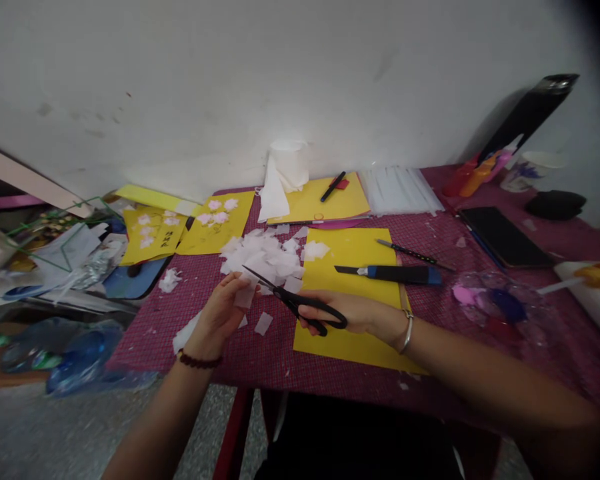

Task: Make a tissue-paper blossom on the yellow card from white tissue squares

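Observation:
My right hand (357,313) grips black scissors (300,303), blades apart and pointing up-left toward a pile of white tissue squares (265,257). My left hand (223,310) pinches a small white tissue piece (244,293) right at the blades. Both hands hover over the red checked tablecloth (240,353), the right one above a yellow paper sheet (350,257). More white scraps (263,323) lie beneath my hands.
A blue-handled utility knife (395,273) and a pen (410,252) lie on and beside the yellow sheet. Yellow cards with pink flowers (215,220), a tissue roll (287,167), plastic sleeves (400,190), a dark tablet (503,237), glue bottles (473,177) and a glue gun (597,275) surround them.

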Available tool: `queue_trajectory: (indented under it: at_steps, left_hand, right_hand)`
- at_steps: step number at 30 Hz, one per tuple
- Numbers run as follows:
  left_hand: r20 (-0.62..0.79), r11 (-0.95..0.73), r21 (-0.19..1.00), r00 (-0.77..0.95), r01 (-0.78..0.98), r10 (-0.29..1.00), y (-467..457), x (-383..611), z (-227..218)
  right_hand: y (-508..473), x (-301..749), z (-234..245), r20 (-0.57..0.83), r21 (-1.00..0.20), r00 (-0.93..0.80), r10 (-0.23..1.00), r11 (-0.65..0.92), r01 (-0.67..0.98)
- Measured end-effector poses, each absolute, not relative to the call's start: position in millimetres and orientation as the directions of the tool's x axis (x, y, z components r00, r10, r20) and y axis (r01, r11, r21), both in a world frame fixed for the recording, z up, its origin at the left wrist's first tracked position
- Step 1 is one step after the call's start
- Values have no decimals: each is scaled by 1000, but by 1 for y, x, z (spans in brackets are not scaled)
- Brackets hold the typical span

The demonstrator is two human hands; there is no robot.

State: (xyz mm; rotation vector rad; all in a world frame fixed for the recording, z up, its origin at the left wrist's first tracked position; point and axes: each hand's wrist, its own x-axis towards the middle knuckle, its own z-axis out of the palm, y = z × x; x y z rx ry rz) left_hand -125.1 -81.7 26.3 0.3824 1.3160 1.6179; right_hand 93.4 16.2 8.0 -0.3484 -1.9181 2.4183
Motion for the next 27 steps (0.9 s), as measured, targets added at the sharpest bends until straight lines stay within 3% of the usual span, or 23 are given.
queue_trajectory:
  at_steps: [15, 19, 24, 27]
  left_hand:
    - [-405, 120, 837, -456, -534, 793, -82, -119, 35]
    - [-388, 109, 855, -485, -507, 784, -90, -128, 31]
    - [-287, -95, 854, -616, -511, 733, -91, -139, 32]
    - [-260, -132, 857, -638, -499, 725, -90, -137, 35]
  right_hand:
    - [14, 91, 10, -141, -970, -941, 308, -235, 69]
    - [17, 92, 11, -109, -977, -961, 254, -204, 56]
    - [16, 94, 12, -107, -974, -977, 185, -217, 66]
    - [15, 94, 13, -146, -974, -979, 143, -195, 117]
